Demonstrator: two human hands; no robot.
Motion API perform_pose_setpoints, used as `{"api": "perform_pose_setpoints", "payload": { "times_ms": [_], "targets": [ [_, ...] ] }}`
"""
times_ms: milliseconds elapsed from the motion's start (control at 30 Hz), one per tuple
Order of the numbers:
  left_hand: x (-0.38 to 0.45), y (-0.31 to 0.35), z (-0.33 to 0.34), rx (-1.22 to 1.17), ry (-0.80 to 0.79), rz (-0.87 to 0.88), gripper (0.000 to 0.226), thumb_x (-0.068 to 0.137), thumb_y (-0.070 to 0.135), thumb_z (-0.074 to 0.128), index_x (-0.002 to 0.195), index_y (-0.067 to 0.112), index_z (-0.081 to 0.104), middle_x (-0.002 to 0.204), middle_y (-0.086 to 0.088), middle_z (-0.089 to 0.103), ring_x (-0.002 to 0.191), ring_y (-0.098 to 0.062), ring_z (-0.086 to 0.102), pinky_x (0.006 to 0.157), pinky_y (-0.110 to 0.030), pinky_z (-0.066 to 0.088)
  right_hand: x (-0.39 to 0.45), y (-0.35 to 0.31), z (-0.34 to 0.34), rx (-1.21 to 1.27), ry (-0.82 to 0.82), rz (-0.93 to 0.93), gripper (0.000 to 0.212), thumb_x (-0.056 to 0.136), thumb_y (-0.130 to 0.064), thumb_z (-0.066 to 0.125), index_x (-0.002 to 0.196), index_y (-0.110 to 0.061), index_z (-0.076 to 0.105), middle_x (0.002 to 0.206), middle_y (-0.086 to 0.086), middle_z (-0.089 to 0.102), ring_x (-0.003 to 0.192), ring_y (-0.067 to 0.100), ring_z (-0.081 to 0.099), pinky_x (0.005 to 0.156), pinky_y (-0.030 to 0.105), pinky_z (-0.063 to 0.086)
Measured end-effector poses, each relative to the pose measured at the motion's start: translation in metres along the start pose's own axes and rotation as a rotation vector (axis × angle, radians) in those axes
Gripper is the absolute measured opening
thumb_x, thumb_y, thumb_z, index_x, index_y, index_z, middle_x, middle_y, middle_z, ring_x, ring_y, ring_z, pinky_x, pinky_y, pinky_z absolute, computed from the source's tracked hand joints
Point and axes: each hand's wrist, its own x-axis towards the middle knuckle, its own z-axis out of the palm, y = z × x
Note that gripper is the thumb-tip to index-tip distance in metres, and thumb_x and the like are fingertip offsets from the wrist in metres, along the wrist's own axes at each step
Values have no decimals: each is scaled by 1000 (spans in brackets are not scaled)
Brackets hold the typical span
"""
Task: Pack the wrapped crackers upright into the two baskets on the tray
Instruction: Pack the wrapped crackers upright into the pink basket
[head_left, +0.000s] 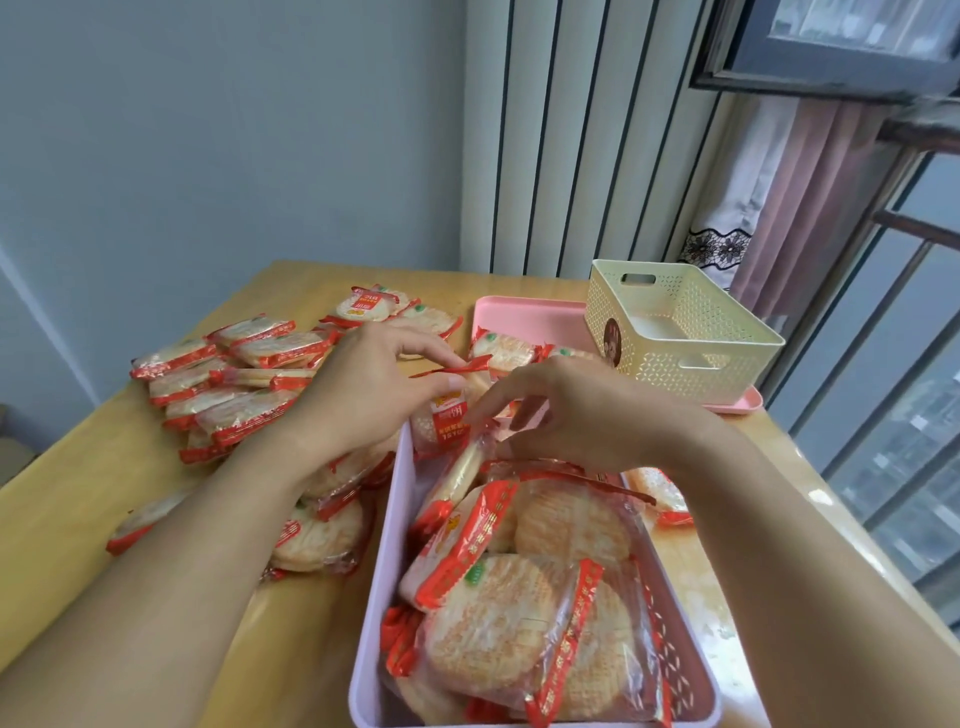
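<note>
A lilac basket (385, 545) stands on the table close to me, filled with several wrapped crackers (498, 618) lying flat or leaning. My left hand (371, 387) pinches the red top edge of one wrapped cracker (442, 422), which stands upright at the basket's far end. My right hand (576, 410) hovers over the same end, its index fingertip touching the top of a leaning packet (464, 467). A cream basket (691, 364) holding no crackers sits on the pink tray (524, 310) at the back right.
Many loose wrapped crackers (234, 374) lie piled on the wooden table (130, 467) to the left, under my left forearm. More packets (503, 349) rest on the tray beside the cream basket. A window and curtain border the table's right side.
</note>
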Motion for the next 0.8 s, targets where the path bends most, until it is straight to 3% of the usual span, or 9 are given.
{"api": "perform_pose_setpoints", "payload": {
  "times_ms": [233, 367, 467, 567, 667, 800],
  "targets": [
    [5, -4, 6, 75, -125, -68, 15, 76, 29, 87, 90, 32, 83, 112, 10, 71, 110, -3, 61, 98, -25, 44, 3, 6, -1, 69, 145, -39, 7, 87, -22, 78, 89, -27, 74, 86, -14, 73, 83, 2, 69, 80, 31, 56],
    [5, -9, 3, 153, -250, -8, 21, 69, 12, 67, 88, 13, 76, 89, 1, 77, 91, -13, 71, 72, -40, 59, 0, 11, -16, 360, 321, 3, 11, 95, -22, 68, 89, -14, 63, 81, 1, 76, 78, 25, 72, 71, 36, 61],
    [6, -11, 9, 287, -244, -154, 21, 78, -5, 57, 70, 13, 64, 73, -1, 70, 73, -18, 66, 57, -33, 54, -1, 13, -17, 397, 370, 112, 15, 97, -23, 67, 89, -11, 63, 76, 3, 77, 69, 23, 72, 69, 39, 61],
    [6, -13, 13, 181, -263, -101, 32, 76, -9, 56, 61, 18, 65, 90, 5, 74, 88, -17, 67, 78, -32, 56, -1, 13, -17, 415, 400, 185, 16, 96, -22, 68, 86, -10, 65, 71, 4, 75, 60, 16, 69, 65, 41, 59],
    [6, -14, 12, 150, -335, -9, 25, 78, -11, 50, 62, 1, 64, 99, 6, 70, 97, -22, 65, 87, -38, 52, -1, 13, -17, 382, 449, 216, 15, 95, -22, 69, 85, -11, 66, 71, 4, 75, 59, 16, 67, 62, 42, 57],
    [6, -10, 7, -35, -205, -47, 28, 87, -6, 64, 99, 14, 79, 114, 13, 73, 114, -6, 63, 99, -21, 46, -4, 13, -22, 292, 521, 126, 11, 89, -24, 76, 81, -20, 70, 74, -1, 76, 60, 10, 64, 60, 37, 51]
  ]
}}
